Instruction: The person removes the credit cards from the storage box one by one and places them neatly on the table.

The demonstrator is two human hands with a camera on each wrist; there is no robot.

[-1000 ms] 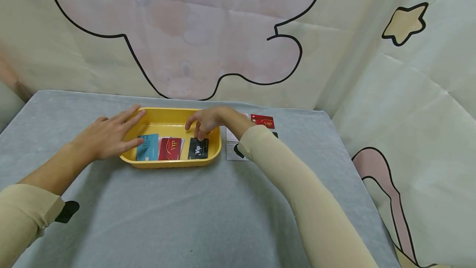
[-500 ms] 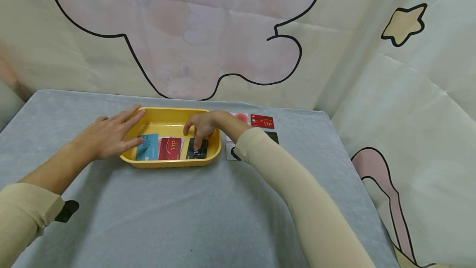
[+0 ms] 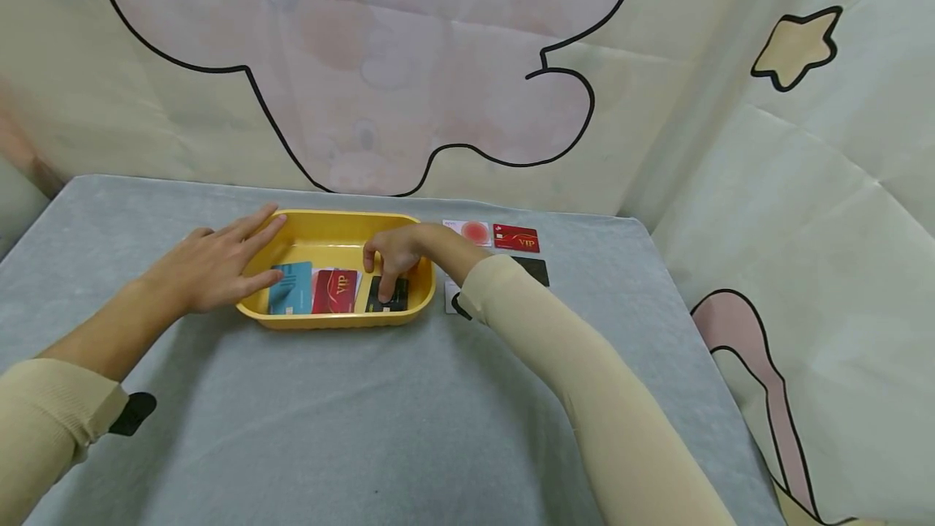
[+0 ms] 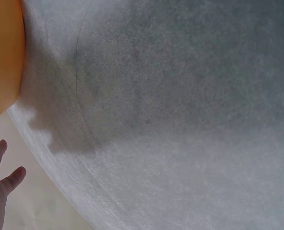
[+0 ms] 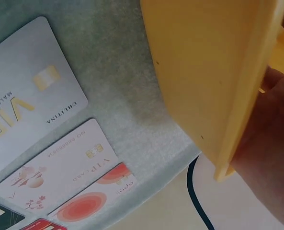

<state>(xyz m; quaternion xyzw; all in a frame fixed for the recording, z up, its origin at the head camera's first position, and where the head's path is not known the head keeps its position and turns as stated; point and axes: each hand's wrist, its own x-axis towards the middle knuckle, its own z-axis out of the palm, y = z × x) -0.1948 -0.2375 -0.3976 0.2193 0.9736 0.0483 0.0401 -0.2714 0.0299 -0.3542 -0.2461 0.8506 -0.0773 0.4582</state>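
Note:
A yellow tray (image 3: 329, 222) stands toward the back of the table, with a blue card (image 3: 290, 289), a red VIP card (image 3: 334, 292) and a black card (image 3: 400, 299) lying inside it. My left hand (image 3: 219, 266) rests at the tray's left rim, fingers spread and the thumb reaching over the blue card. Over the tray's right end, my right hand (image 3: 400, 252) reaches in and presses one extended finger on the black card, covering part of it. In the right wrist view, the tray's outer wall hides most of that hand.
Right of the tray lie a white card with a red circle (image 3: 467, 231), a red VIP card (image 3: 516, 238), a dark card (image 3: 535, 269), a silver VIP card (image 5: 31, 91) and a white VIP card (image 5: 60, 163). A printed cloth (image 3: 701, 63) hangs behind the table (image 3: 351, 428).
My right hand's finger has moved from the black card's far edge onto its face, and the card has shifted slightly left and nearer. The left hand stays still.

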